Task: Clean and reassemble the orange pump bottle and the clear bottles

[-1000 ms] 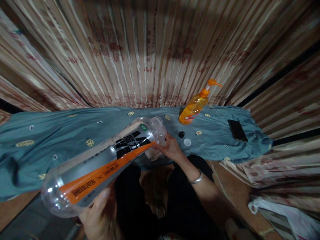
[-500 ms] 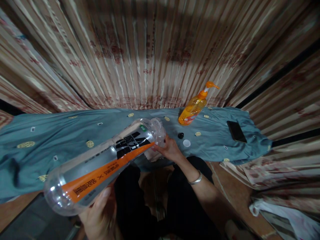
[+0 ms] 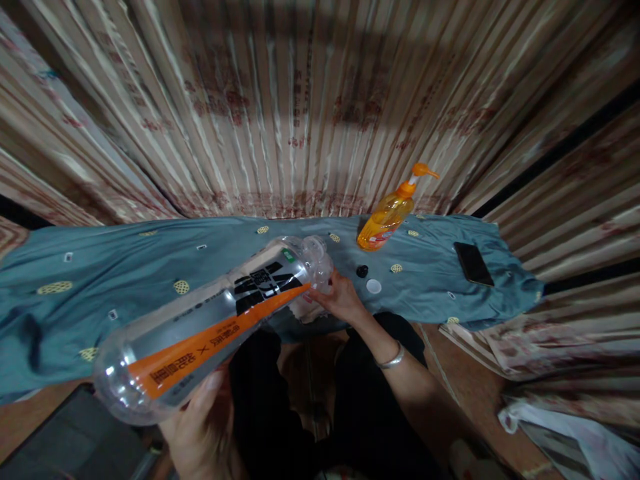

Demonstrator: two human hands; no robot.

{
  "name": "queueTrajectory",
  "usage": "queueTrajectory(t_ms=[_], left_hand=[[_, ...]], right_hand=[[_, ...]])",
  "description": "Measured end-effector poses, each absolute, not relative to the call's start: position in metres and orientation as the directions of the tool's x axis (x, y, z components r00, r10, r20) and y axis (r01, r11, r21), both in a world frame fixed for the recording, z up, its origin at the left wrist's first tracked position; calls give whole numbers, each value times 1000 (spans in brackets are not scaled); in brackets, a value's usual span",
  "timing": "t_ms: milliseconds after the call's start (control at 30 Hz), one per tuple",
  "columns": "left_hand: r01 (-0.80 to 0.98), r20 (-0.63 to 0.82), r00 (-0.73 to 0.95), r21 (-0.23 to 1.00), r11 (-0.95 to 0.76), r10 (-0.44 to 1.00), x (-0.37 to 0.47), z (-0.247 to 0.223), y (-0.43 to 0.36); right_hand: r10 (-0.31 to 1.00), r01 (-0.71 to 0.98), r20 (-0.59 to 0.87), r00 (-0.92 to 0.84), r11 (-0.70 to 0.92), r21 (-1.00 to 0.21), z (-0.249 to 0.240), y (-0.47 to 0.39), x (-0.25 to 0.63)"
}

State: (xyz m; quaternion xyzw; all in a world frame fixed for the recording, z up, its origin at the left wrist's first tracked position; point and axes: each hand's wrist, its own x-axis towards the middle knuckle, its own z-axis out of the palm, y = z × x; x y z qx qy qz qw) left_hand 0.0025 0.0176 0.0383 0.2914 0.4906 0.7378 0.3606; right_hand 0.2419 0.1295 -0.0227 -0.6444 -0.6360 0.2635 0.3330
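Left hand [image 3: 200, 420] holds the big bottle [image 3: 210, 323] low, right hand [image 3: 343, 298] grips its neck end, bottle slanting over the bench [image 3: 425, 273] edge: two-handed holding step I'd say, next move seemingly needing both grips firm.

open room between white disc [image 3: 373, 286] and phone [image 3: 473, 263], pump bottle [image 3: 384, 225] behind the disc, large bottle [image 3: 215, 319] across the near left

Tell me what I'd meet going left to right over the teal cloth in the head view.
Large clear bottle with an orange-and-silver label → amber pump bottle → dark phone.
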Motion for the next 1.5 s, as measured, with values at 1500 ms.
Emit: queueTrajectory(t_ms=[1500], left_hand=[[-319, 24, -639, 901, -293, 769, 10, 54, 21]], right_hand=[[997, 613, 58, 49, 16, -790, -15, 126, 242]])
